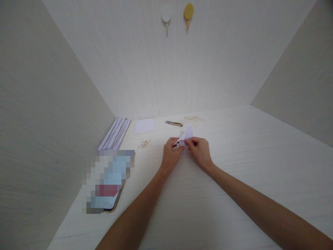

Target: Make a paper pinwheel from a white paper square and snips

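The folded paper piece (186, 136) already shows creases and a raised point, so folding looks partly done. Left hand (171, 152) and right hand (199, 149) pinch its near edge together; snips (173, 123) and a flat sheet (145, 125) lie beyond.

Your two arms come into the picture from the near edge, both bare from above the elbow down to the wrist: no sleeves, no cuffs, no gloves. Your left hand (170, 154) and right hand (201, 151) are bare too. No watch, strap or bracelet shows on either wrist, and no ring can be made out on the fingers, though they are small at this range. The forearms are slender, and both lack any visible marking.
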Tool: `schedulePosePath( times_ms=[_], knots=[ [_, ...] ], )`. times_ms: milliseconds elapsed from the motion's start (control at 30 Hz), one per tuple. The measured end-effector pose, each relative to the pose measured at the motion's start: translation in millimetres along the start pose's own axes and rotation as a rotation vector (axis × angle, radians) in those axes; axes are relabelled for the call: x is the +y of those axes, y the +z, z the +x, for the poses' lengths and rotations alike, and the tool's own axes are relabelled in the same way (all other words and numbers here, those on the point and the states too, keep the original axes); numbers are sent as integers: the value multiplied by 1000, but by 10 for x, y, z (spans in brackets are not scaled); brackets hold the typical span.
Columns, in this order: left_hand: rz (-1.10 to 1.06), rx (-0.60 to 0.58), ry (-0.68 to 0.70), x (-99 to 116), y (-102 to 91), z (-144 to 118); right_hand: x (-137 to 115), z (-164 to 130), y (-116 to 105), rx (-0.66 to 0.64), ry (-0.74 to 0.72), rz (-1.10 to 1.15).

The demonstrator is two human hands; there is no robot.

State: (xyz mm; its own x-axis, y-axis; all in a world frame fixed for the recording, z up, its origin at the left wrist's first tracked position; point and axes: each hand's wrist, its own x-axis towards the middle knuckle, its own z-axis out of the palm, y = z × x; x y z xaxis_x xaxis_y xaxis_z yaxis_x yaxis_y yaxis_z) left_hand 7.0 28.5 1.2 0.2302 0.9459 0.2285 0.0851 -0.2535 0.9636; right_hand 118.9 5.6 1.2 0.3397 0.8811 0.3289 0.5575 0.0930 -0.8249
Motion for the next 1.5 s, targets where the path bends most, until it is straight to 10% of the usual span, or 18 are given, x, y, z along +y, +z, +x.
schedulePosePath(
  times_ms=[1500],
  knots=[
    [45, 46, 25, -25, 9, 8, 58, 52, 13, -136, -87, -45]
  ],
)
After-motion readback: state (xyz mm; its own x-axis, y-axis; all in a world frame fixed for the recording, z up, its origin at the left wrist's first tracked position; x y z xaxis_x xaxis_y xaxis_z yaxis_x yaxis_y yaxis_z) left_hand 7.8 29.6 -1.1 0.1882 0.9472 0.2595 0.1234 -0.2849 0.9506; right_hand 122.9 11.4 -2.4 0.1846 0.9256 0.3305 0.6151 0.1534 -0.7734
